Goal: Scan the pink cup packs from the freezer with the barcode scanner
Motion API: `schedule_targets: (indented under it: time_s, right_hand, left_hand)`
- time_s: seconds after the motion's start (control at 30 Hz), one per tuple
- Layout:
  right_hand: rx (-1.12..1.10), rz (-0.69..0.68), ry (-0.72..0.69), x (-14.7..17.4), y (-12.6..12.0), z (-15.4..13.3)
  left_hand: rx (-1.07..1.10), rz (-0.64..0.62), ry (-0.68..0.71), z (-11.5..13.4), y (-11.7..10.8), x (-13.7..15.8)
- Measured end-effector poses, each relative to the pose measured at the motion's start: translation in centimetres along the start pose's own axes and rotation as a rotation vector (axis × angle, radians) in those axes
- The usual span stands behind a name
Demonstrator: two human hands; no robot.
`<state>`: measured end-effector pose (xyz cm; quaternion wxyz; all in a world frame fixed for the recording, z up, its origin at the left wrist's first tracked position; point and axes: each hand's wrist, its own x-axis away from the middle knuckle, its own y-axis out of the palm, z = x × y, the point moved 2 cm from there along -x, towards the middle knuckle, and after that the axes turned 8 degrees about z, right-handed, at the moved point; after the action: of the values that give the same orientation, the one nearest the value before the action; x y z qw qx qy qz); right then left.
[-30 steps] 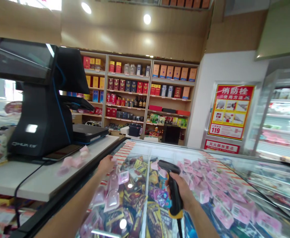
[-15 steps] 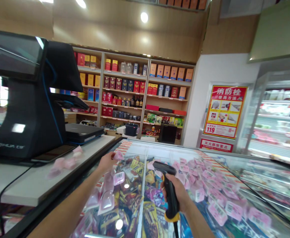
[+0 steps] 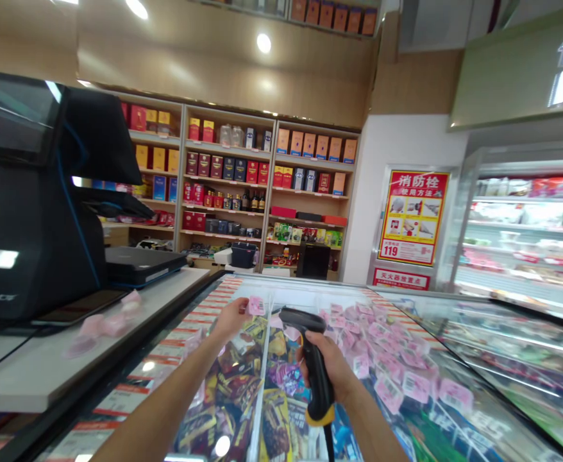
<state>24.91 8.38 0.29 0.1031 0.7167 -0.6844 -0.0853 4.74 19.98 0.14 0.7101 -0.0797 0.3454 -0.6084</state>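
Note:
My right hand [image 3: 327, 362] is wrapped round the grip of a black and yellow barcode scanner [image 3: 316, 378], whose head points left. A cord runs down from its lower end. My left hand [image 3: 232, 317] pinches a small pink pack [image 3: 256, 305] with a barcode label facing the scanner head, a short gap apart. Under both hands lies the glass top of a chest freezer [image 3: 305, 287], with colourful wrapped goods beneath it. Many similar pink packs [image 3: 387, 343] are spread on the glass to the right. A few more, partly hidden, lie beside my left forearm.
At left, a black point-of-sale terminal [image 3: 31, 237] stands on a white counter [image 3: 26, 378], with several pink pieces [image 3: 111, 321] near its edge. Shelves of boxes and bottles [image 3: 228, 168] line the back wall. A lit display fridge [image 3: 526, 231] stands at right.
My left hand has moved right with the pink pack, bringing it close to the scanner head, label now showing. The whole view has shifted slightly. My right hand keeps its hold on the scanner.

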Motion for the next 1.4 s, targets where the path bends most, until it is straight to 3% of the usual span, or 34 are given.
schedule_targets:
  time_s: [0.17,0.37,0.53,0.83,0.97,1.23,1.4]
  right_hand:
    - [-0.044,0.081,-0.053,-0.2,-1.2,-0.2]
    - [-0.052,0.252,-0.087,-1.6,-4.6,0.0]
    - [-0.048,0.377,-0.050,-2.1,-6.9,0.0]
    - [-0.076,0.372,-0.052,-2.1,-7.4,0.4]
    - [-0.023,0.333,-0.053,-2.0,-6.6,0.6]
    - [0.031,0.181,-0.045,-1.3,-2.7,1.1]
    - [0.099,0.117,-0.025,-1.0,-1.0,1.5]
  left_hand:
    - [-0.103,-0.041,-0.080,0.4,1.5,0.8]
    - [-0.283,-0.070,-0.170,0.0,3.9,1.8]
    - [-0.376,-0.087,-0.221,-0.2,6.0,2.6]
    - [-0.310,-0.137,-0.091,2.0,9.8,2.4]
    - [-0.353,-0.082,-0.067,1.3,7.6,2.3]
    - [-0.666,0.062,-0.066,-1.6,-1.7,2.6]
    - [-0.843,0.042,-0.036,-2.1,-3.4,4.6]
